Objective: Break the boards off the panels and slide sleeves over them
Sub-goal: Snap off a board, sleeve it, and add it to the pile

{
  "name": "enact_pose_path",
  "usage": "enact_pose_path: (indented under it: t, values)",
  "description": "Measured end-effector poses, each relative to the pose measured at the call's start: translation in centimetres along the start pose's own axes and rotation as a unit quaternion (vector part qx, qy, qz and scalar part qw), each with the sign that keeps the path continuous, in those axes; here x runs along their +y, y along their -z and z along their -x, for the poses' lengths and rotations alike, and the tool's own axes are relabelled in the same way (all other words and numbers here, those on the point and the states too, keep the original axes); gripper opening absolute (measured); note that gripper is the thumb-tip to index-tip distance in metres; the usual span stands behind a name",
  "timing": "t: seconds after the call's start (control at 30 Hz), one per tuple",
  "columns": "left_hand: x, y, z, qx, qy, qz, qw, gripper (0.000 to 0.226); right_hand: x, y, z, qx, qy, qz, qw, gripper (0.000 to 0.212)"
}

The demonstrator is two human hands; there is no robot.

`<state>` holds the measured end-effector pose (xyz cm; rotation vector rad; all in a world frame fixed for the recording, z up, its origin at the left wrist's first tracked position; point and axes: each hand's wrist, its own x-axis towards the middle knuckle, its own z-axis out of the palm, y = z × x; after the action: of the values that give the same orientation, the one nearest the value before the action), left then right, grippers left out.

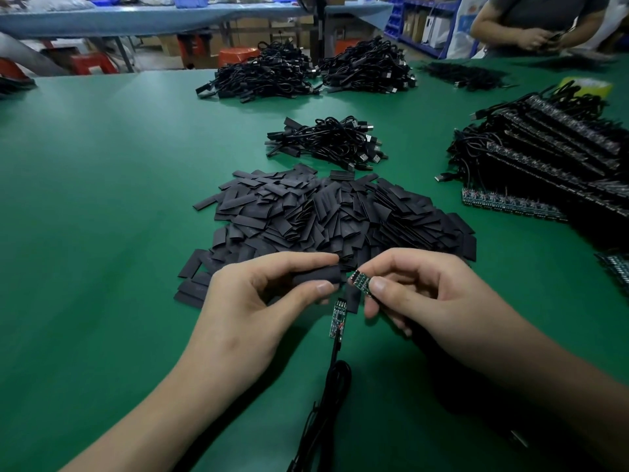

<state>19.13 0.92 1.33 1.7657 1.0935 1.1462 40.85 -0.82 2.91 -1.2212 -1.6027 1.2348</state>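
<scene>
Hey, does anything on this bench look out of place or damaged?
Nothing stands out. The left hand holds a sleeve, the right hand pinches a board, and the sleeve pile sits loosely heaped.

A black sleeve (316, 275), held level, ends just beside a small green board (361, 282) tilted toward it.

Even overhead light, soft shadows under forearms, wide-angle bending at edges, bg slightly blurred, no glare

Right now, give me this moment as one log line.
left hand: holds sleeve | right hand: pinches board | sleeve not yet on board | second cabled board between hands
</scene>
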Motion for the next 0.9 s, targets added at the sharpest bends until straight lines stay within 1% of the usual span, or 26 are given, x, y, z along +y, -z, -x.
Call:
enact_pose_path:
  t: [0.17,0.43,0.53,0.67,0.9]
  values:
    - [0.04,-0.05,0.10,-0.032,-0.003,-0.015,0.999,0.030,-0.09,0.15,0.16,0.003,0.026,0.004,1.000,0.010]
    - [0.14,-0.15,0.14,-0.024,-0.004,0.006,1.000,0.028,-0.23,0.31,0.44,0.017,0.070,0.026,0.997,0.016]
    - [0.10,-0.14,0.14,-0.024,0.003,0.023,0.999,0.027,-0.33,0.35,0.52,0.021,0.076,0.023,0.997,0.011]
    - [0.09,-0.23,0.05,-0.031,0.008,0.039,0.999,0.025,-0.24,0.33,0.45,0.014,0.082,0.030,0.996,0.016]
    - [0.16,-0.26,0.06,-0.042,0.002,0.048,0.998,0.025,-0.09,0.32,0.34,0.011,0.083,0.027,0.996,0.014]
